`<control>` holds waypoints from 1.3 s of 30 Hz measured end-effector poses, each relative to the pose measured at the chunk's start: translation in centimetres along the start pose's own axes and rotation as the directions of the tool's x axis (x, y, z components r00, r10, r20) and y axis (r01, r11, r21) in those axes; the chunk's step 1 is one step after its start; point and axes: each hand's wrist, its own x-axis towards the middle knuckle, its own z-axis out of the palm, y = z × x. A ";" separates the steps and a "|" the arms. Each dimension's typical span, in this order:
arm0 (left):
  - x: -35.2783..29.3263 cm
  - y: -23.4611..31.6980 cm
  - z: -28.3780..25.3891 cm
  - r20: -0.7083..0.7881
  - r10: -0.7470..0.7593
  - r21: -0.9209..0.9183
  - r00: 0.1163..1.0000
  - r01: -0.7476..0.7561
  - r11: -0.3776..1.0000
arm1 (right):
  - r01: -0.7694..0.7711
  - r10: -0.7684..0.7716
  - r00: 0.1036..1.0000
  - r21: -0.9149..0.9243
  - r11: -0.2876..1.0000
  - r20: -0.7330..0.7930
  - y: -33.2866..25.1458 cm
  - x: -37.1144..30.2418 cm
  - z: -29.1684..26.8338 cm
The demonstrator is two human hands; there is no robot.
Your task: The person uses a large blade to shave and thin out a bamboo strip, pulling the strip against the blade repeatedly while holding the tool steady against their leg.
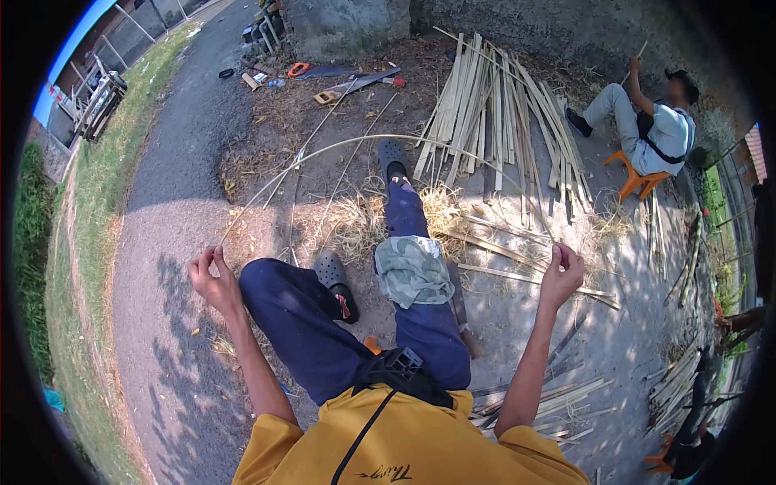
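A long, thin bamboo strip (346, 141) bows upward in a wide arc in front of me, its ends pinched in my two hands. My left hand (213, 280), out past my left knee, grips one end between thumb and fingers. The other end is in my right hand (561, 277), raised to the right of my legs. A camouflage-patterned cloth (414, 271) is draped over my right leg. Beside that leg lies a tool with a wooden handle (470, 343), partly hidden by my trousers. Pale shavings (360, 220) are heaped around my right foot.
A big fan of split bamboo strips (477, 105) lies ahead, with more strips (558, 404) at lower right. Two handsaws, one orange-handled (299, 69) and one yellow-handled (326, 97), rest far left. A co-worker (659, 133) sits on an orange stool (638, 175) at right.
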 end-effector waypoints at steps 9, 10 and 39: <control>0.0 1.6 0.5 0.086 -0.095 -0.053 0.992 0.100 0.994 | -0.039 0.038 0.998 0.020 0.999 0.047 -0.4 0.8 0.0; 0.0 1.8 0.6 0.102 -0.105 -0.058 0.989 0.111 0.992 | -0.018 0.016 0.999 0.051 0.999 0.041 -0.2 0.9 0.2; 2.7 -10.8 -11.5 0.415 -0.054 0.088 0.908 0.019 0.996 | 0.099 -0.142 0.880 0.116 0.988 0.453 2.3 5.5 -8.8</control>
